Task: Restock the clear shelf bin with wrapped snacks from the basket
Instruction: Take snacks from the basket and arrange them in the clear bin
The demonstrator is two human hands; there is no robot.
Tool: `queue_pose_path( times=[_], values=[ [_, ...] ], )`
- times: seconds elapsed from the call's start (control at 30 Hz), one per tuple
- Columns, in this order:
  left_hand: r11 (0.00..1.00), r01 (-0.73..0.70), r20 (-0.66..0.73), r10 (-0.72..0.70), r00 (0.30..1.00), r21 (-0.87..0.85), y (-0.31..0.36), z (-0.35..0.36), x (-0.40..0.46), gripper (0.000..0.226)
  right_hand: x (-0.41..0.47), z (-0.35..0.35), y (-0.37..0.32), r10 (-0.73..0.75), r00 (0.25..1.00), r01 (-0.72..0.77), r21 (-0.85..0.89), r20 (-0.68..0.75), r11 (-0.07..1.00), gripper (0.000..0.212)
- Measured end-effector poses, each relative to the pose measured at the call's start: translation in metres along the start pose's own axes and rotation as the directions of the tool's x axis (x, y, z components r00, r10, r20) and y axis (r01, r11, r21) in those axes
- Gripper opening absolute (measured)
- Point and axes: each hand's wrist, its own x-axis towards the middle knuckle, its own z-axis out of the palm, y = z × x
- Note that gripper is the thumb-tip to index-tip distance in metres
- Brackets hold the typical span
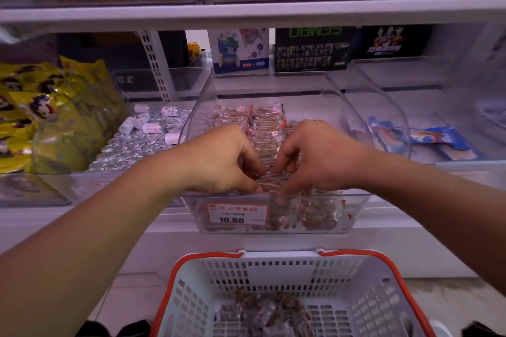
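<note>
Clear plastic shelf bin [353,216] at centre, with rows of wrapped snacks [262,120] already packed toward its far end. The left hand [219,159] and right hand [315,156] both reach into its near end, fingers curled down on a small bundle of packets that they press into place just behind the front wall. Restocking appears well advanced but unfinished: a modest heap of packets remains on the floor of the orange-rimmed basket [364,306] below, near the viewer.
</note>
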Motion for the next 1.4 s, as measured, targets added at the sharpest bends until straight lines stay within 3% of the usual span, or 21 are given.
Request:
queue_pose_path(
  times=[0.13,0.33,0.43,0.5,0.53,0.6,0.63,0.67,0.7,0.73,0.77,0.8,0.83,0.87,0.93,1.0,1.07,1.13,1.2,1.27,1.4],
  values=[
    [0.996,-0.046,0.004,0.045,0.999,0.07,-0.004,0.0,0.001,0.018,-0.004,-0.01,-0.001,-0.048,0.998,0.046,0.055,0.043,0.997,0.022],
    [0.984,-0.076,0.055,0.068,0.996,0.158,-0.001,-0.004,-0.002,0.016,-0.01,-0.005,-0.005,-0.067,0.998,0.067,-0.034,0.006,0.997,0.008],
    [0.974,-0.04,0.063,0.027,0.998,0.221,0.004,-0.01,-0.011,0.028,-0.017,-0.008,-0.008,-0.138,0.97,0.11,-0.142,-0.199,0.984,0.01],
    [0.949,-0.05,-0.053,0.07,0.996,0.312,0.009,-0.012,-0.022,0.033,-0.032,-0.009,-0.014,-0.255,0.911,0.215,-0.156,-0.323,0.964,0.015],
    [0.934,-0.076,-0.193,0.151,0.97,0.348,0.011,-0.01,-0.03,0.034,-0.043,-0.008,-0.015,-0.328,0.892,0.302,-0.13,-0.31,0.944,0.016],
    [0.894,-0.196,-0.497,0.393,0.773,0.402,0.014,-0.002,-0.049,0.038,-0.066,0.002,-0.013,-0.411,0.897,0.4,-0.098,-0.162,0.911,0.015],
    [0.863,-0.266,-0.558,0.485,0.673,0.43,0.017,0.006,-0.058,0.039,-0.075,0.014,-0.008,-0.398,0.916,0.391,-0.111,-0.045,0.914,0.014],
    [0.832,-0.329,-0.552,0.546,0.631,0.448,0.019,0.019,-0.065,0.039,-0.083,0.03,-0.003,-0.354,0.93,0.366,-0.142,0.099,0.92,0.015],
    [0.797,-0.387,-0.486,0.595,0.64,0.464,0.02,0.038,-0.069,0.038,-0.09,0.05,0.004,-0.293,0.921,0.345,-0.19,0.258,0.919,0.016],
    [0.768,-0.442,-0.363,0.62,0.696,0.464,0.018,0.062,-0.07,0.037,-0.096,0.075,0.015,-0.203,0.885,0.325,-0.243,0.42,0.914,0.015],
    [0.767,-0.465,-0.187,0.586,0.788,0.442,0.014,0.089,-0.069,0.034,-0.101,0.101,0.025,-0.075,0.822,0.287,-0.297,0.565,0.911,0.013],
    [0.805,-0.423,0.024,0.455,0.89,0.416,0.01,0.116,-0.068,0.03,-0.108,0.128,0.037,0.065,0.741,0.243,-0.357,0.668,0.902,0.018],
    [0.847,-0.325,0.227,0.249,0.942,0.421,0.003,0.142,-0.067,0.027,-0.115,0.154,0.052,0.183,0.648,0.217,-0.41,0.739,0.886,0.031],
    [0.889,-0.195,0.383,0.023,0.923,0.415,-0.008,0.169,-0.069,0.03,-0.123,0.177,0.068,0.274,0.575,0.159,-0.434,0.771,0.887,0.047],
    [0.932,0.098,0.585,-0.299,0.754,0.35,-0.033,0.221,-0.08,0.039,-0.136,0.219,0.101,0.395,0.497,-0.088,-0.409,0.773,0.909,0.08],
    [0.885,0.414,0.626,-0.448,0.638,0.212,-0.052,0.273,-0.103,0.046,-0.148,0.256,0.125,0.464,0.49,-0.259,-0.385,0.738,0.886,0.105],
    [0.726,0.686,0.602,-0.567,0.563,0.042,-0.068,0.326,-0.127,0.074,-0.159,0.292,0.141,0.501,0.542,-0.355,-0.356,0.675,0.864,0.121],
    [0.555,0.828,0.581,-0.65,0.49,-0.079,-0.078,0.36,-0.139,0.108,-0.163,0.324,0.151,0.536,0.568,-0.5,-0.255,0.625,0.828,0.135],
    [0.45,0.863,0.53,-0.687,0.498,-0.227,-0.089,0.38,-0.133,0.124,-0.16,0.348,0.16,0.562,0.617,-0.591,-0.148,0.551,0.793,0.144],
    [0.398,0.853,0.492,-0.698,0.521,-0.338,-0.099,0.392,-0.118,0.127,-0.154,0.367,0.167,0.558,0.666,-0.588,-0.111,0.495,0.801,0.147],
    [0.443,0.852,0.446,-0.726,0.523,-0.279,-0.115,0.412,-0.094,0.128,-0.146,0.397,0.177,0.553,0.702,-0.51,-0.225,0.449,0.83,0.142]
  ],
)
